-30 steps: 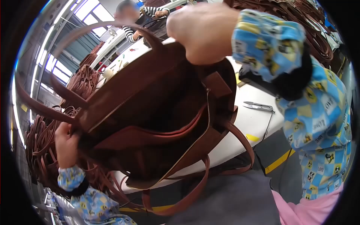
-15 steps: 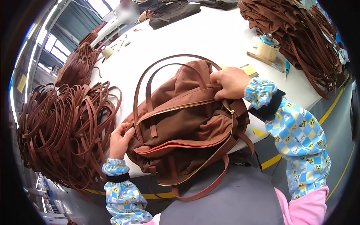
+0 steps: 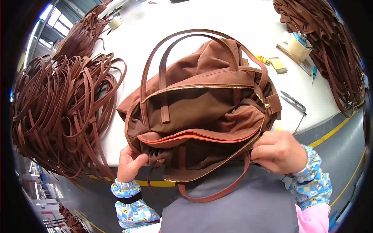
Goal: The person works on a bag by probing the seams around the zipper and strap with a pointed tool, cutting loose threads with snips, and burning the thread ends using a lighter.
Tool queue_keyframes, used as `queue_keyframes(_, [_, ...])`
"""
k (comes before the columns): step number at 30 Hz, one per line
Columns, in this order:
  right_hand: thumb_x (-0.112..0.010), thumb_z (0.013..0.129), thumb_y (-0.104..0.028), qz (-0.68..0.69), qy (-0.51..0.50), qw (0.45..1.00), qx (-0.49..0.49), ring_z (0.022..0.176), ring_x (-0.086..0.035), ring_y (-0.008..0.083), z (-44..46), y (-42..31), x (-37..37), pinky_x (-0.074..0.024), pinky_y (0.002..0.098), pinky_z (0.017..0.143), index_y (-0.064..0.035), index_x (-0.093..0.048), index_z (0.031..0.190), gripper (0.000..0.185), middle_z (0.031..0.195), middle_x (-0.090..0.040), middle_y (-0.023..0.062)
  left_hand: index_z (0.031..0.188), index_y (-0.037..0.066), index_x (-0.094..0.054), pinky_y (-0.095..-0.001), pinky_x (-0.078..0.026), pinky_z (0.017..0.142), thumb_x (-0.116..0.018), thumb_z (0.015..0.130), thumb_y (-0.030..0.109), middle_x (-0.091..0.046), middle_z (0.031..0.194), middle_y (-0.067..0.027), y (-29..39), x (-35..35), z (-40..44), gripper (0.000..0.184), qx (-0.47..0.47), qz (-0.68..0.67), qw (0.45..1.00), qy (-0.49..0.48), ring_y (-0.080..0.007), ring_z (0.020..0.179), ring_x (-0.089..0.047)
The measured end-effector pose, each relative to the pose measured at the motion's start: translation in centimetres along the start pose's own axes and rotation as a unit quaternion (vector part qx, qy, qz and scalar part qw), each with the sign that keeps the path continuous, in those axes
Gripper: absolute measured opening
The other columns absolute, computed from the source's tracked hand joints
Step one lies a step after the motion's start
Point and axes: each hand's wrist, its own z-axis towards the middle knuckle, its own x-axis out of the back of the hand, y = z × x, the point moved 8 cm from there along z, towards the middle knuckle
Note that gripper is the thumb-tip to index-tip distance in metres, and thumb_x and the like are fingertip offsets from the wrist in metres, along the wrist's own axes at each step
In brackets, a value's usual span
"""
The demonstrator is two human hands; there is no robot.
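A brown handbag (image 3: 217,77) rests at the table's near edge, its mouth gaping toward me. A gold zipper (image 3: 202,87) runs along the opening, and an orange-edged inner pocket (image 3: 206,134) shows against the dark lining. Two strap handles (image 3: 155,70) arch over the back; another handle (image 3: 217,199) hangs in front over a grey apron (image 3: 233,213). My left hand (image 3: 131,163) pinches the bag's lower left edge, thumb toward the opening. With curled fingers, my right hand (image 3: 278,151) grips the bag's right front edge near the handle's end; its fingertips are partly hidden.
Piles of brown straps (image 3: 66,112) and bag pieces (image 3: 318,46) flank the white table (image 3: 163,15). At right are a glue pot (image 3: 298,46), a brush (image 3: 295,56), a blue-handled awl (image 3: 314,73), a yellow pad (image 3: 278,65) and black thread snips (image 3: 293,101).
My right hand has left the bag's back right corner and come down to its front right edge. My left hand stays at the left edge, slightly lower. The view has tilted downward.
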Motion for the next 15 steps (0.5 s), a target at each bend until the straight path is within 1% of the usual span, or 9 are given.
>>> queue_keyframes(1, [-0.068,0.063,-0.005,0.000,-0.001,1.000,0.000,0.067,-0.056,0.0236,-0.2,0.1,-1.1,-0.0474,0.0320,0.057,-0.0094,-0.061,0.079,0.018,0.073,-0.058,0.0039,0.107,-0.002,-0.055,-0.0204,-0.047,0.063,-0.067,0.082,0.017,-0.062,0.091,-0.0051,-0.2,-0.1,0.1,0.035,0.000,-0.001,1.000,0.000,-0.0081,0.072,-0.057])
queue_keyframes(3, [-0.066,0.064,-0.002,-0.058,0.090,0.994,-0.024,0.069,-0.055,0.0228,-0.6,0.4,-1.2,-0.0477,0.0317,0.058,-0.0107,-0.064,0.088,0.026,0.078,-0.058,0.0034,0.106,-0.002,-0.056,-0.0188,-0.044,0.058,-0.065,0.083,0.016,-0.063,0.087,-0.0052,-0.8,0.5,0.3,0.030,0.014,-0.010,0.999,0.041,-0.0072,0.068,-0.056])
queue_keyframes(4, [-0.065,0.064,-0.002,-0.091,0.084,0.992,-0.037,0.075,-0.053,0.0229,-0.8,0.4,-1.6,-0.0477,0.0314,0.062,-0.0116,-0.064,0.098,0.035,0.086,-0.056,0.0050,0.105,-0.002,-0.056,-0.0181,-0.042,0.055,-0.062,0.084,0.011,-0.063,0.087,-0.0057,-0.7,0.7,0.6,0.026,0.003,-0.041,0.997,0.062,-0.0070,0.066,-0.056])
queue_keyframes(5, [-0.065,0.064,-0.002,-0.092,0.085,0.991,-0.037,0.075,-0.053,0.0229,-0.7,0.3,-2.1,-0.0477,0.0314,0.062,-0.0116,-0.064,0.098,0.035,0.086,-0.056,0.0050,0.105,-0.002,-0.056,-0.0181,-0.042,0.055,-0.062,0.084,0.011,-0.063,0.087,-0.0057,-0.7,0.3,1.0,0.026,0.002,-0.041,0.997,0.061,-0.0070,0.066,-0.056])
queue_keyframes(7, [-0.065,0.064,-0.004,-0.168,0.104,0.980,-0.025,0.080,-0.052,0.0239,-0.5,0.0,-2.8,-0.0469,0.0313,0.068,-0.0122,-0.063,0.101,0.038,0.091,-0.053,0.0072,0.113,-0.002,-0.052,-0.0240,-0.051,0.070,-0.052,0.085,0.002,-0.062,0.104,-0.0093,0.2,0.4,1.7,0.029,-0.054,-0.089,0.989,0.105,-0.0142,0.085,-0.062])
queue_keyframes(9, [-0.066,0.062,-0.006,-0.190,0.096,0.976,-0.031,0.084,-0.050,0.0245,-0.4,0.5,-3.8,-0.0458,0.0316,0.072,-0.0116,-0.062,0.103,0.042,0.094,-0.050,0.0080,0.115,-0.002,-0.050,-0.0239,-0.053,0.069,-0.051,0.085,0.002,-0.062,0.105,-0.0096,0.4,0.2,1.9,0.030,-0.081,-0.072,0.988,0.110,-0.0151,0.084,-0.064])
queue_keyframes(12, [-0.067,0.058,-0.006,-0.229,0.098,0.966,-0.074,0.086,-0.049,0.0249,-0.1,1.4,-4.6,-0.0458,0.0336,0.072,-0.0084,-0.063,0.101,0.044,0.091,-0.048,0.0068,0.117,-0.001,-0.051,-0.0211,-0.050,0.063,-0.052,0.087,0.006,-0.063,0.098,-0.0074,0.5,0.4,1.1,0.030,-0.080,-0.035,0.986,0.143,-0.0120,0.074,-0.061])
queue_keyframes(14, [-0.069,0.057,-0.008,-0.223,0.106,0.966,-0.073,0.086,-0.049,0.0249,0.1,1.2,-4.5,-0.0459,0.0340,0.072,-0.0082,-0.063,0.100,0.044,0.091,-0.048,0.0070,0.105,0.002,-0.055,-0.0171,-0.041,0.052,-0.055,0.087,0.008,-0.060,0.080,-0.0026,0.1,0.9,0.1,0.019,-0.030,0.028,0.986,0.159,-0.0071,0.059,-0.052])
queue_keyframes(15, [-0.071,0.056,-0.010,-0.217,0.113,0.967,-0.076,0.086,-0.049,0.0249,0.2,1.2,-4.3,-0.0460,0.0345,0.072,-0.0079,-0.063,0.099,0.044,0.091,-0.048,0.0072,0.105,0.002,-0.055,-0.0171,-0.041,0.052,-0.055,0.087,0.008,-0.060,0.080,-0.0026,-0.2,1.0,-0.3,0.019,-0.031,0.030,0.986,0.160,-0.0071,0.059,-0.052])
